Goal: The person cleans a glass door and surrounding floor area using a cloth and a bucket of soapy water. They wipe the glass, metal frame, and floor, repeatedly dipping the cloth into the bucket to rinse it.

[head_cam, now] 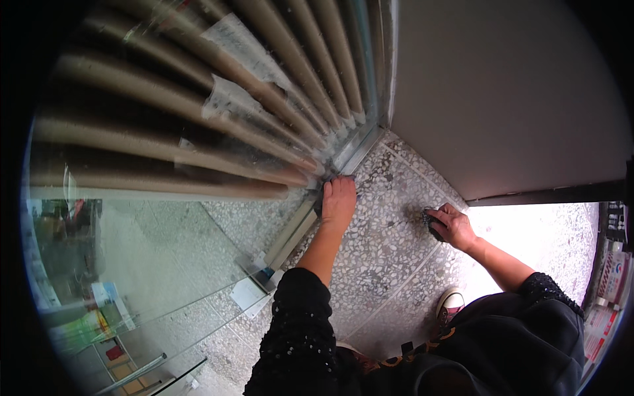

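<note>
My left hand (339,200) is at the bottom edge of a glass panel (163,237), its fingers curled over something dark that is mostly hidden. A metal bottom rail (292,232) runs along the glass beside it. Off to the right, my right hand (453,227) grips a dark, mesh-like scouring pad (434,225) just over the speckled terrazzo floor (381,247). Torn whitish paper or film remnants (242,47) cling to the glass, in front of brown vertical folds that look like a curtain (148,104).
A large grey panel (505,99) stands at the upper right. Packages bearing print (602,321) line the far right edge. A metal plate (250,296) sits at the lower glass corner. My shoe (449,303) rests on the floor near my body.
</note>
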Motion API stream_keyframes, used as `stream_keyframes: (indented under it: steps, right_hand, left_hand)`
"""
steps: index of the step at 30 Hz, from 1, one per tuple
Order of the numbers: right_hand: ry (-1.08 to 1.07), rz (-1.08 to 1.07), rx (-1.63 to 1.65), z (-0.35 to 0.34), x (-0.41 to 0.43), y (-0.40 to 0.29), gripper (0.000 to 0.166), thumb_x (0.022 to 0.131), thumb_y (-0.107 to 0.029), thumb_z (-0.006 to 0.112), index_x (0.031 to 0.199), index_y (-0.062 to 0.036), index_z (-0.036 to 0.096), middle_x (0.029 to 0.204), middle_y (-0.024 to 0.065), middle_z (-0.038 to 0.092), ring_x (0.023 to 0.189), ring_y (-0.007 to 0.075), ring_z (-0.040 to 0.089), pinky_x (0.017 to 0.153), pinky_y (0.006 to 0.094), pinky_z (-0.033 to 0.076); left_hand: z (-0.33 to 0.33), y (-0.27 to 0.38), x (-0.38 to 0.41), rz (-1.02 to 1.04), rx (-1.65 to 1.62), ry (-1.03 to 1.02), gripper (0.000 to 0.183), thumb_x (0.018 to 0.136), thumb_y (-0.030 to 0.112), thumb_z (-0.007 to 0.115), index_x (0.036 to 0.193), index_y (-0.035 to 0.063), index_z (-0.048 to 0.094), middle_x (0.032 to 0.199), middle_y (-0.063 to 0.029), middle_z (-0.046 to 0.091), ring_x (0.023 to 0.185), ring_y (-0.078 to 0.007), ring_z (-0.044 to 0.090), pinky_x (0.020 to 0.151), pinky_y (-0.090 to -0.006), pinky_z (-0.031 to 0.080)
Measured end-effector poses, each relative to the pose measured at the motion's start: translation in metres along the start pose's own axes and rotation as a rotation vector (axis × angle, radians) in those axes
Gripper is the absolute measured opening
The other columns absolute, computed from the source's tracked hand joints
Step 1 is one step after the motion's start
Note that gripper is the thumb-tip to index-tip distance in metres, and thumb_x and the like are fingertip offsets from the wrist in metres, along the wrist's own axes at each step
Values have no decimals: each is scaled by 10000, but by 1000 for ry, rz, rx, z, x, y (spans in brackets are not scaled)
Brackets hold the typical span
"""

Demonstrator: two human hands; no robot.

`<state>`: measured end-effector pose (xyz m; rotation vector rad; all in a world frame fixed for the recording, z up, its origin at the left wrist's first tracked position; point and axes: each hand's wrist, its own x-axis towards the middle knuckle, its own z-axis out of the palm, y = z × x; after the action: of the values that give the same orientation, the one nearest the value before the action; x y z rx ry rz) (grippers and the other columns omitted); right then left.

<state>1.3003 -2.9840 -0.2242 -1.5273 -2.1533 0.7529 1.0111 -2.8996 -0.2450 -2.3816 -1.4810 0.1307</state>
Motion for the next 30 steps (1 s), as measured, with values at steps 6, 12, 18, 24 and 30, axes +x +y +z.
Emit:
stream_keyframes:
  steps: [6, 12, 18, 24, 30]
  right_hand:
    - [-137, -56, -78, 14, -3, -26, 319, 728, -170, 611, 1041, -162, 555, 813, 54, 514, 700, 238, 557, 613, 333, 473]
    - [-121, -82, -65, 23, 0, -35, 300, 733, -171, 602, 1030, -148, 562, 828, 59, 517, 712, 241, 559, 627, 328, 476]
    - [-15, -133, -156, 0, 17, -34, 257, 747, -187, 578, 997, -129, 558, 817, 65, 512, 742, 249, 554, 650, 342, 477]
    - [801, -242, 101, -117, 135, -143, 182, 772, -119, 568, 949, -95, 536, 799, 99, 510, 719, 272, 539, 604, 348, 446]
    - [1307, -343, -12, -185, 244, -226, 200, 767, -152, 580, 945, -96, 509, 849, 74, 505, 728, 257, 543, 551, 369, 455]
  left_hand:
    - [-2, -57, -145, -39, 76, 53, 249, 727, 142, 476, 949, 34, 505, 966, -110, 509, 902, -235, 474, 765, -339, 366]
    - [-15, -83, -232, -170, 125, -195, 203, 715, 122, 479, 900, 42, 500, 883, -96, 497, 857, -232, 474, 734, -351, 366]
    - [-15, -104, -263, -499, -254, -436, 203, 677, 210, 600, 795, 61, 529, 792, -138, 539, 794, -331, 538, 678, -416, 438]
    - [-136, -120, -218, -933, -1203, -354, 325, 574, 90, 646, 881, -1, 588, 717, -79, 582, 629, -164, 552, 588, -277, 441]
    - [-284, -80, -199, -968, -1495, -188, 331, 622, -13, 580, 949, 7, 534, 863, -61, 539, 786, -142, 510, 719, -267, 412]
